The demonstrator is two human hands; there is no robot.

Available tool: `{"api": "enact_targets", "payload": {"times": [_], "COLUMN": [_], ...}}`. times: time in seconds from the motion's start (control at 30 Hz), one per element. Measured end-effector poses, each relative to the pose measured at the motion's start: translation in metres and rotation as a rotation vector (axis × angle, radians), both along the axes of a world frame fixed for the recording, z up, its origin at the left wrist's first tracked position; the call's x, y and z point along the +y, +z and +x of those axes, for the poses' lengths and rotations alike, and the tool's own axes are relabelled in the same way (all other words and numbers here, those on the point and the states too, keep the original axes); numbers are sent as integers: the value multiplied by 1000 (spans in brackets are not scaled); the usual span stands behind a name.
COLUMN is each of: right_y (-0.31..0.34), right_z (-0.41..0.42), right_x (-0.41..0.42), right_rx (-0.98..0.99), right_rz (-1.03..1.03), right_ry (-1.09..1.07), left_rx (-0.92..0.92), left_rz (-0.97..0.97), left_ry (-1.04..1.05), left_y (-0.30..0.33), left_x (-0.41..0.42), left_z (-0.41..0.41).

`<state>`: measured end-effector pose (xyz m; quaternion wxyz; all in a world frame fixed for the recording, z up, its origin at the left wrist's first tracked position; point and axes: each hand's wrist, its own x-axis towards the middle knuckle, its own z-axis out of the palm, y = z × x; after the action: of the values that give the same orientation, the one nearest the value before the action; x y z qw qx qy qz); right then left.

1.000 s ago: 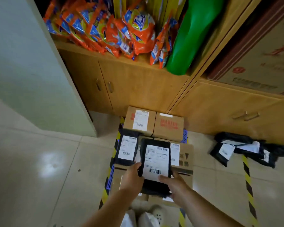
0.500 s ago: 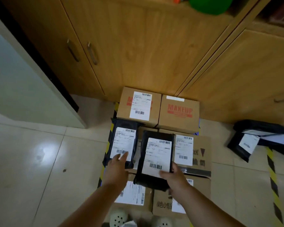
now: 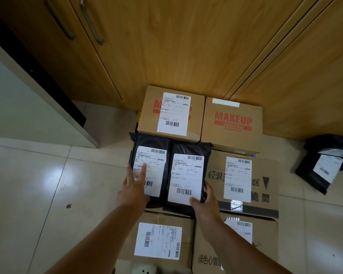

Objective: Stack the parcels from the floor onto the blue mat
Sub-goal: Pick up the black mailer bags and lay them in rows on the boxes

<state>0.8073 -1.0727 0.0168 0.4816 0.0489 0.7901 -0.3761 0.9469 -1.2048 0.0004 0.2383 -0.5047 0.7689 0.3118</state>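
Observation:
Two black mailer bags lie side by side on top of the parcel stack. My left hand rests flat on the left black bag, fingers straight on its white label. My right hand pinches the near right corner of the right black bag, thumb on the label. Under them lies a wide cardboard box. Two "MAKEUP" boxes stand behind against the cabinet, and two more cardboard boxes sit nearest me. The blue mat is hidden beneath the stack.
More black mailer bags lie on the tiled floor at the right. Wooden cabinet doors rise right behind the stack. A pale wall panel stands at the left, with bare tiles in front of it.
The right black bag has come down beside the left one onto the stack. My left hand moved onto the left bag's label. The camera has tilted down and closer.

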Motion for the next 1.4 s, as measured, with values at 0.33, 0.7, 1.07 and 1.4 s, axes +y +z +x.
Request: {"api": "enact_targets", "payload": {"times": [0.33, 0.7, 1.07, 1.4], "right_y": [-25, -26, 18, 171], "right_z": [0, -22, -38, -47], "right_x": [-2, -18, -25, -5], "right_rx": [132, 707, 611, 566], "right_rz": [105, 149, 157, 136], "right_ry": [192, 1356, 1331, 1064], "left_rx": [88, 67, -148, 67], "left_rz": [-34, -64, -115, -197], "left_ry": [30, 27, -176, -405], "left_y": [-11, -12, 40, 203], "left_x": [3, 5, 1, -13], "left_z": [7, 4, -14, -41]}}
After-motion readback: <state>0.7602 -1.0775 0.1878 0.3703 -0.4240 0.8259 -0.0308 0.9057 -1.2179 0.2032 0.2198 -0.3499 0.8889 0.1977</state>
